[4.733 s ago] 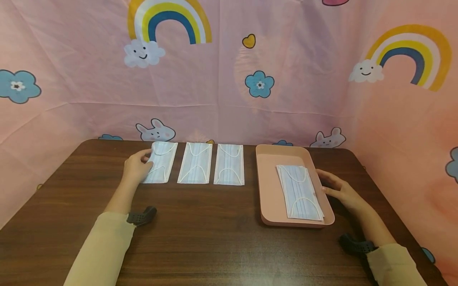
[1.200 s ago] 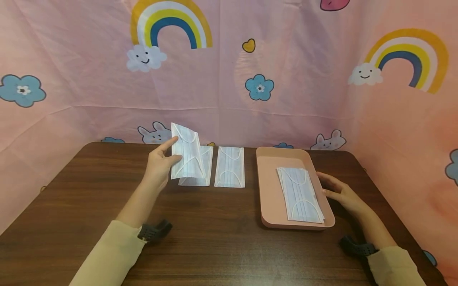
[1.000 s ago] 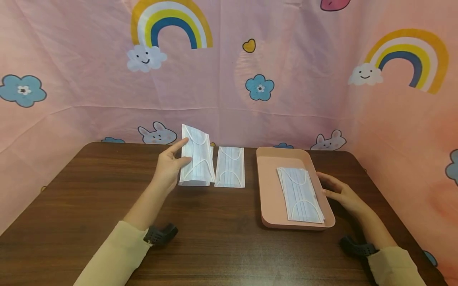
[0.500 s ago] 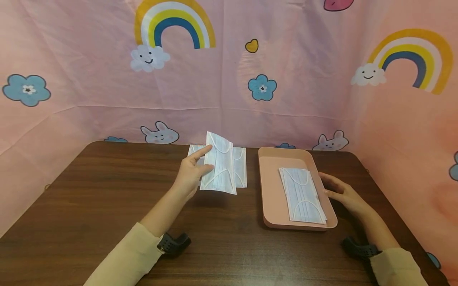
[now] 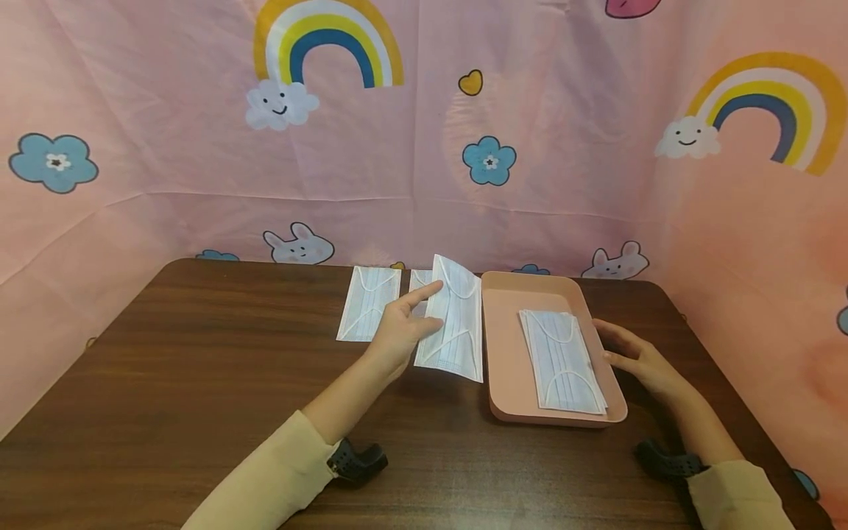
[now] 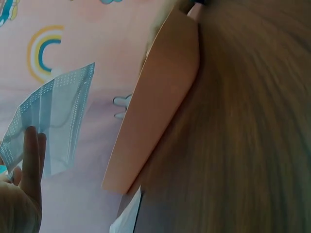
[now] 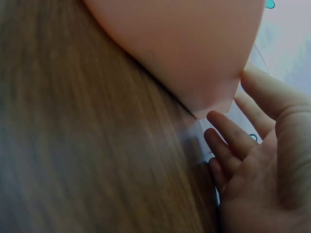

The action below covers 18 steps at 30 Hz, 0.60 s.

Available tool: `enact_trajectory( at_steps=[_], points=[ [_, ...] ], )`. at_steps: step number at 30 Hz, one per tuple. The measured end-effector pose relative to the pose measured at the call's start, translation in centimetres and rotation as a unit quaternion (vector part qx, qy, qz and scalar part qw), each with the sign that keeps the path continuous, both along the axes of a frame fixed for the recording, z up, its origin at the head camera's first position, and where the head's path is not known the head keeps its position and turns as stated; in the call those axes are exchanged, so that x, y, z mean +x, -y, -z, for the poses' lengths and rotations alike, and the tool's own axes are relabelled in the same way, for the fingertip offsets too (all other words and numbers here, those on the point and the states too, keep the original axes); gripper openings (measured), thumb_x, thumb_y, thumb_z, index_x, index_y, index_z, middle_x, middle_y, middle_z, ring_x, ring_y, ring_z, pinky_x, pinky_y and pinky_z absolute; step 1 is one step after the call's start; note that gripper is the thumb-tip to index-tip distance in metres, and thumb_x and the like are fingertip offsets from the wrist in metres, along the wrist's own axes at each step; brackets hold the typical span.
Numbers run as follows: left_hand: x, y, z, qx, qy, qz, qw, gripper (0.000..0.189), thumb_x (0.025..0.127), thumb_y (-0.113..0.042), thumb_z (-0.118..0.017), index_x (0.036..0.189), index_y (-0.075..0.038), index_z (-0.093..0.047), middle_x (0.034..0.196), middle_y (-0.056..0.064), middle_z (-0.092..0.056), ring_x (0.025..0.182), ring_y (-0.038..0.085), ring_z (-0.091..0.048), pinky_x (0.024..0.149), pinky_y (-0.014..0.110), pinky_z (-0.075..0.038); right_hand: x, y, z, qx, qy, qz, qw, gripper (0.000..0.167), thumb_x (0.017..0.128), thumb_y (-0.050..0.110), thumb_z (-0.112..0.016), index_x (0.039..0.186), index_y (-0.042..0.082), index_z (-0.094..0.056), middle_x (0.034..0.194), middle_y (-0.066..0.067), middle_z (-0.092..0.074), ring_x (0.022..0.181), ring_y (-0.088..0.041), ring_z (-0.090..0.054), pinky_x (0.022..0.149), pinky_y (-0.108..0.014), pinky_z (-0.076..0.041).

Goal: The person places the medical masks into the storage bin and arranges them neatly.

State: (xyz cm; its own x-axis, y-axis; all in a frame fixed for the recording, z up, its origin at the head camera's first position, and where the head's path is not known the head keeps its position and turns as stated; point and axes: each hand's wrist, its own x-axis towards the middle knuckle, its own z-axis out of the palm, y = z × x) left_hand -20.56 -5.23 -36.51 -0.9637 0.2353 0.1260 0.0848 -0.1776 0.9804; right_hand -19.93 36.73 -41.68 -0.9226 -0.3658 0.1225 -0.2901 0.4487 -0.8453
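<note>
My left hand (image 5: 397,335) pinches a pleated face mask (image 5: 457,316) by its left edge, raised off the table beside the tray. In the left wrist view the same mask (image 6: 53,116) stands out past the fingers (image 6: 31,160). Partly behind it lies a second mask (image 5: 421,278), and further left a third mask (image 5: 369,303) lies flat. The pink tray (image 5: 510,394) holds a small stack of masks (image 5: 563,361). Against the tray's right wall rests my right hand (image 5: 645,368), its fingers loosely bent; in the right wrist view its thumb (image 7: 265,90) meets the tray's edge.
A dark brown wooden table (image 5: 199,412) carries everything. Behind and at the sides hangs a pink printed cloth (image 5: 563,191). Each wrist wears a black band, the left band (image 5: 358,462) and the right band (image 5: 669,460).
My left hand took the leftmost mask from the row, lifted it and carried it right, past the other masks to the tray's left side. My right hand stayed at the tray.
</note>
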Motion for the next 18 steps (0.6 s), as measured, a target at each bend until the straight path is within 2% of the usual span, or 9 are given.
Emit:
enact_trajectory(
  at_steps=[1, 5, 7, 12, 14, 15, 16, 17, 18],
  points=[
    [0.1, -0.4, 0.0, -0.002, 0.0, 0.001, 1.0, 0.06, 0.082, 0.012, -0.058, 0.138, -0.007, -0.051, 0.152, 0.006, -0.028, 0.142, 0.026, -0.008, 0.11, 0.051, -0.02, 0.0, 0.0, 0.0, -0.001, 0.0, -0.001, 1.0, 0.055, 0.096, 0.007, -0.054, 0.147, 0.001, -0.032, 0.145, -0.029, -0.032, 0.12, 0.004, -0.037, 0.09, -0.015, -0.036],
    [0.3, -1.7, 0.0, 0.002, 0.002, 0.015, 0.9999, 0.06, 0.082, 0.012, -0.058, 0.138, -0.006, -0.05, 0.153, 0.009, -0.026, 0.138, 0.027, -0.016, 0.107, 0.046, -0.028, 0.1, 0.0, 0.0, 0.0, 0.0, -0.002, 1.0, 0.055, 0.096, 0.006, -0.053, 0.147, 0.001, -0.032, 0.145, -0.029, -0.032, 0.12, 0.004, -0.037, 0.09, -0.015, -0.037],
    [0.4, -2.4, 0.0, 0.004, 0.003, 0.021, 0.9998, 0.06, 0.082, 0.012, -0.058, 0.139, -0.007, -0.05, 0.153, 0.008, -0.026, 0.138, 0.027, -0.017, 0.108, 0.047, -0.027, 0.1, -0.1, 0.0, 0.002, 0.002, 0.0, 1.0, 0.055, 0.097, 0.007, -0.053, 0.147, 0.001, -0.032, 0.145, -0.028, -0.032, 0.12, 0.004, -0.037, 0.09, -0.016, -0.037],
    [0.5, -4.1, 0.2, 0.007, 0.008, 0.033, 0.9994, 0.06, 0.082, 0.011, -0.058, 0.138, -0.008, -0.051, 0.151, 0.005, -0.03, 0.141, 0.027, -0.009, 0.11, 0.054, -0.013, 0.0, 0.0, -0.1, 0.007, -0.001, 0.0, 1.0, 0.055, 0.096, 0.007, -0.054, 0.147, 0.001, -0.033, 0.145, -0.028, -0.033, 0.12, 0.004, -0.037, 0.09, -0.016, -0.036],
    [0.5, -4.8, 0.3, 0.008, 0.014, 0.037, 0.9992, 0.06, 0.082, 0.011, -0.059, 0.138, -0.009, -0.052, 0.151, 0.006, -0.031, 0.126, 0.018, -0.041, 0.109, 0.049, -0.023, -0.1, 0.0, -0.1, 0.006, -0.005, -0.001, 1.0, 0.055, 0.096, 0.006, -0.054, 0.146, 0.0, -0.033, 0.144, -0.03, -0.033, 0.119, 0.005, -0.037, 0.09, -0.015, -0.036],
    [0.5, -5.2, 0.3, 0.011, 0.016, 0.041, 0.999, 0.06, 0.082, 0.011, -0.058, 0.138, -0.009, -0.052, 0.151, 0.007, -0.031, 0.108, 0.012, -0.053, 0.106, 0.043, -0.031, -0.1, 0.0, -0.1, 0.004, -0.007, -0.002, 1.0, 0.054, 0.096, 0.006, -0.054, 0.146, 0.0, -0.033, 0.144, -0.03, -0.033, 0.119, 0.005, -0.038, 0.09, -0.014, -0.036],
    [0.6, -5.6, 0.3, 0.011, 0.019, 0.044, 0.9988, 0.06, 0.082, 0.011, -0.058, 0.138, -0.01, -0.052, 0.151, 0.008, -0.031, 0.086, 0.007, -0.058, 0.099, 0.036, -0.04, -0.1, 0.0, -0.1, 0.002, -0.008, -0.004, 1.0, 0.054, 0.096, 0.005, -0.054, 0.145, -0.001, -0.033, 0.143, -0.031, -0.033, 0.119, 0.006, -0.038, 0.089, -0.014, -0.036],
    [0.6, -6.0, 0.3, 0.012, 0.021, 0.046, 0.9987, 0.059, 0.083, 0.011, -0.058, 0.138, -0.01, -0.052, 0.151, 0.01, -0.03, 0.066, 0.004, -0.055, 0.09, 0.03, -0.045, -0.1, 0.0, -0.1, 0.0, -0.009, -0.004, 0.9999, 0.054, 0.096, 0.005, -0.054, 0.145, -0.001, -0.033, 0.143, -0.031, -0.033, 0.119, 0.006, -0.038, 0.089, -0.014, -0.036],
    [0.7, -6.4, 0.3, 0.012, 0.023, 0.046, 0.9986, 0.059, 0.083, 0.011, -0.058, 0.138, -0.011, -0.052, 0.151, 0.01, -0.03, 0.052, 0.002, -0.048, 0.082, 0.026, -0.047, -0.1, 0.0, -0.1, -0.003, -0.009, -0.005, 0.9999, 0.054, 0.095, 0.004, -0.054, 0.145, -0.002, -0.033, 0.143, -0.031, -0.033, 0.119, 0.006, -0.038, 0.09, -0.014, -0.036]
  ],
)
